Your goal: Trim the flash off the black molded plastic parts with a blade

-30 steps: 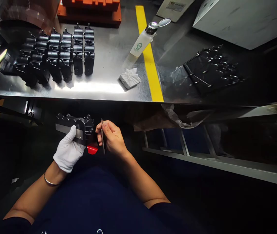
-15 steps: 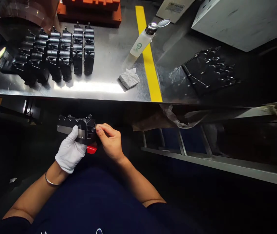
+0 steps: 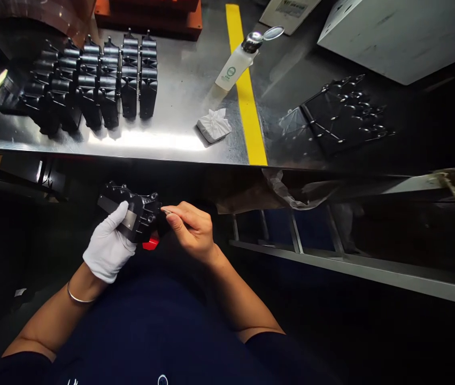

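Observation:
My left hand (image 3: 109, 246), in a white glove, is closed around a black moulded plastic part (image 3: 143, 208). A flat grey metal strip (image 3: 109, 205) runs along the part's near side, and my thumb presses on it. Bare and pinched, my right hand (image 3: 193, 227) is just to the right of the part's end. Between its thumb and index finger shows the tip of a small thin pale blade-like piece (image 3: 166, 212); the rest of it is hidden by the fingers. Something red (image 3: 151, 244) shows below the part.
Several similar black parts (image 3: 130, 80) stand in rows on the metal table (image 3: 179, 117). A white bottle (image 3: 235, 67) with its lid up and a white cloth-wrapped block (image 3: 214, 126) are near the yellow tape (image 3: 247, 107). A black branched moulding (image 3: 331, 112) lies to the right, before a grey box (image 3: 395, 37).
My right hand has drawn a little to the right, away from the part's end, and the pale piece now shows. My left hand has tilted the part, its right end lower.

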Demonstrator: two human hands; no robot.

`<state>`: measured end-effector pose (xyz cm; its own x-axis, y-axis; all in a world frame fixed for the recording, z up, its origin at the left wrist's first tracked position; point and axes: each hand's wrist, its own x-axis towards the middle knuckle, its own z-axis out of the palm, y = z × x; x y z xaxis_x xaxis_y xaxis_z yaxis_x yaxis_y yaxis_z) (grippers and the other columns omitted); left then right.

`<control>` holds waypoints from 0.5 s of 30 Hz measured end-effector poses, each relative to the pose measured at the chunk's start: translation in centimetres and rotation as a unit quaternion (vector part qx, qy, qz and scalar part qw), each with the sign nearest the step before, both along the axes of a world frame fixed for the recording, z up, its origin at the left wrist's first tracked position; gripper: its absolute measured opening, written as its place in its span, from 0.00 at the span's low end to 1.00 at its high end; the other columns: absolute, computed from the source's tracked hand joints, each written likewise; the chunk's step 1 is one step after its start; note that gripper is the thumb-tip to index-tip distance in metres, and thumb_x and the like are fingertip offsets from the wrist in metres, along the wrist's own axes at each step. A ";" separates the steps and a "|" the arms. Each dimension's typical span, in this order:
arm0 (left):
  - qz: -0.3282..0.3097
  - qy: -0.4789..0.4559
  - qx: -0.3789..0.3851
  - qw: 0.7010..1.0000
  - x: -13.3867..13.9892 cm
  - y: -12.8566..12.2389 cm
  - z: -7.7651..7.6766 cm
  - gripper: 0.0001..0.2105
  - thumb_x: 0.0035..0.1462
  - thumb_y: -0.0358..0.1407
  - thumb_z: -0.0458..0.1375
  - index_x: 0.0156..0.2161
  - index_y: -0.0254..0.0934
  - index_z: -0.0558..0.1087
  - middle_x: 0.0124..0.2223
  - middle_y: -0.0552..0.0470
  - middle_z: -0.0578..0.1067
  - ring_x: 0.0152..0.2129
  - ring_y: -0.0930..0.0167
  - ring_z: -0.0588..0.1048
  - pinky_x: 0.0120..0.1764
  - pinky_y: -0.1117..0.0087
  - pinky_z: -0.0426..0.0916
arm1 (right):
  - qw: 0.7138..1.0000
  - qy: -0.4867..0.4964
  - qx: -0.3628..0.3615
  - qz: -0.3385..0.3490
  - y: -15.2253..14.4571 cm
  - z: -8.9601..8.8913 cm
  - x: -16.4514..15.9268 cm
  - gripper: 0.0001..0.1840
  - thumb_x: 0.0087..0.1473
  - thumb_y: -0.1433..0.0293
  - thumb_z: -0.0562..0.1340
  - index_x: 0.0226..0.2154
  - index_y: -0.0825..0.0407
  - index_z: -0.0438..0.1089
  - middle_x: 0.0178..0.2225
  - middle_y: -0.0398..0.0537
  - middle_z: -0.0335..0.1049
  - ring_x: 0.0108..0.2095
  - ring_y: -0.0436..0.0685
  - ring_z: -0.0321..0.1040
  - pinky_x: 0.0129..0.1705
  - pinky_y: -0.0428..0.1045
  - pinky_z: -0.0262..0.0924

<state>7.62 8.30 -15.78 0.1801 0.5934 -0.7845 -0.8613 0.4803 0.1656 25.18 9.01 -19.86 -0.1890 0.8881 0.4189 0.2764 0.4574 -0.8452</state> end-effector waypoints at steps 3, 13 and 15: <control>-0.020 -0.005 0.010 1.000 0.1 -0.1 0.2 0.17 0.63 0.28 0.47 0.54 0.36 0.70 0.36 0.52 0.81 0.38 0.71 0.80 0.43 0.76 0.73 | 0.999 -0.016 0.033 0.015 0.0 0.1 0.0 0.09 0.58 0.73 0.59 0.38 0.53 0.76 0.25 0.47 0.72 0.23 0.50 0.65 0.25 0.46 0.61; 0.010 -0.034 -0.016 0.999 0.3 -0.3 0.5 0.16 0.65 0.28 0.45 0.51 0.29 0.72 0.34 0.48 0.81 0.31 0.72 0.80 0.42 0.75 0.75 | 0.997 -0.026 0.067 0.020 0.1 0.1 0.0 0.09 0.58 0.73 0.59 0.37 0.54 0.75 0.26 0.48 0.74 0.23 0.50 0.65 0.25 0.46 0.62; 0.013 -0.034 -0.014 0.999 0.3 -0.3 0.6 0.16 0.65 0.27 0.44 0.50 0.29 0.72 0.33 0.49 0.81 0.30 0.73 0.80 0.41 0.76 0.75 | 0.997 -0.023 0.071 0.019 0.1 0.1 0.0 0.09 0.58 0.74 0.59 0.37 0.54 0.75 0.26 0.48 0.74 0.24 0.50 0.65 0.25 0.46 0.62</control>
